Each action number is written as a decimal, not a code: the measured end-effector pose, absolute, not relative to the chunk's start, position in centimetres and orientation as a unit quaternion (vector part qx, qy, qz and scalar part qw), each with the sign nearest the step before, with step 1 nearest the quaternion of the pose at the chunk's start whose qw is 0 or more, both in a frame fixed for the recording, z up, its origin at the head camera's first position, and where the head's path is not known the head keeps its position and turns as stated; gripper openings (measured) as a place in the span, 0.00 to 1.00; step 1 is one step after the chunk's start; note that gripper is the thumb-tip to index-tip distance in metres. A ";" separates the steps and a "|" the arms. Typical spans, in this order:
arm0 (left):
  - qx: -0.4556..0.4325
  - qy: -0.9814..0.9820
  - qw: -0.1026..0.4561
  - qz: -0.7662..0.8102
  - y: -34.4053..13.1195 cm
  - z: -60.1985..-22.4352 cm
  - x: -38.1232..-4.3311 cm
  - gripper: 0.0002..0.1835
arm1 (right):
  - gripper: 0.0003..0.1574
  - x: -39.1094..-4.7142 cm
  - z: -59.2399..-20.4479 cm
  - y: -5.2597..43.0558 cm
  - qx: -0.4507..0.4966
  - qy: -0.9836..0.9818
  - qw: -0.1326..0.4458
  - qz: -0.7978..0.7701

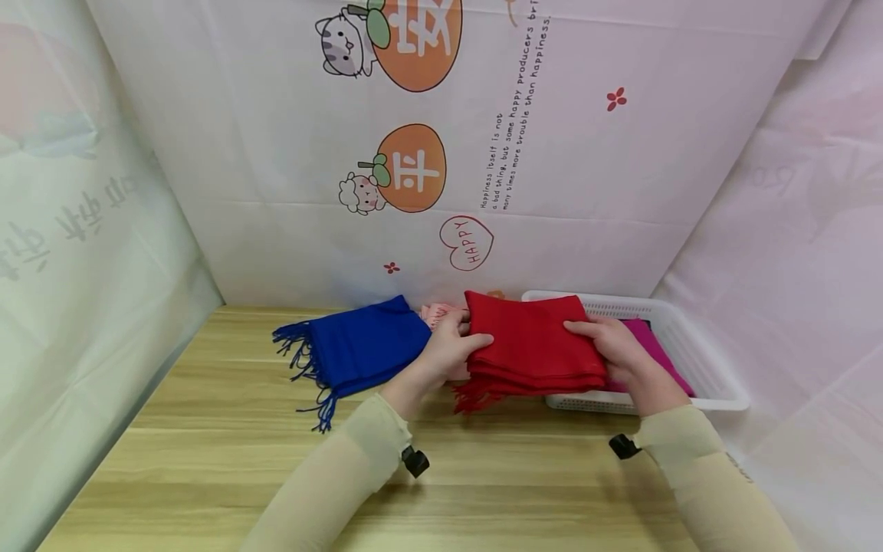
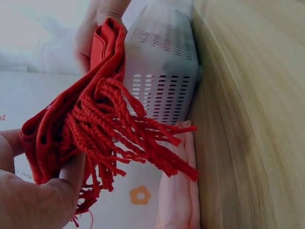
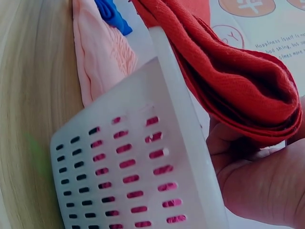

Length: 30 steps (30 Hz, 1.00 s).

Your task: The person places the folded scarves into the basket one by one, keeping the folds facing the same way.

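A folded red scarf (image 1: 534,337) with braided fringe is held up between both hands. My left hand (image 1: 444,349) grips its left side, thumb on top and fingers beneath. My right hand (image 1: 614,345) pinches the right side close to the white basket (image 1: 720,383). In the left wrist view the red fringe (image 2: 109,119) hangs down off the fold. The right wrist view has the scarf's rounded fold (image 3: 257,95) just above the basket's rim. A blue fringed scarf (image 1: 369,345) lies folded on the table, and a pink scarf (image 3: 97,52) lies between it and the basket, partly hidden.
Inside the basket is a magenta cloth (image 1: 655,353), with something dark beside it. The wooden table (image 1: 483,475) runs back to a printed white cloth wall (image 1: 276,153). More white cloth hangs at both sides, near the basket on the right.
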<state>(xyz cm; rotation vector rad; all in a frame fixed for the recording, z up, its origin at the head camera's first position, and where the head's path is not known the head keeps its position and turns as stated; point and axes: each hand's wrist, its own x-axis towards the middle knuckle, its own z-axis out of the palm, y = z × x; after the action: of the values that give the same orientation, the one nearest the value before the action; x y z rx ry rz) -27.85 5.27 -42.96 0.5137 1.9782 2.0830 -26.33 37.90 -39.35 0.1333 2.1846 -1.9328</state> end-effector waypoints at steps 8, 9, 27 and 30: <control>0.179 0.663 0.122 0.717 6.3 -43.0 -28.0 0.31 | 0.30 -26.5 -39.4 39.1 0.050 0.748 0.106 -0.654; 0.181 0.661 0.123 0.717 6.4 -43.0 -28.1 0.31 | 0.30 -26.5 -39.3 39.3 0.052 0.747 0.105 -0.654; 0.203 0.644 0.133 0.725 9.0 -42.7 -28.4 0.31 | 0.23 -26.4 -38.8 42.0 0.053 0.724 0.097 -0.681; 0.207 0.643 0.132 0.725 9.5 -42.6 -28.4 0.31 | 0.18 -26.4 -38.9 42.5 0.053 0.721 0.095 -0.685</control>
<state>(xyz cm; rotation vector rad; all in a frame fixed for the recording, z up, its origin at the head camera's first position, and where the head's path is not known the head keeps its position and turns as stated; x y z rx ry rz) -28.40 9.50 -42.56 0.6007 1.8666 2.1045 -26.39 42.46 -38.85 0.1568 2.1360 -2.0296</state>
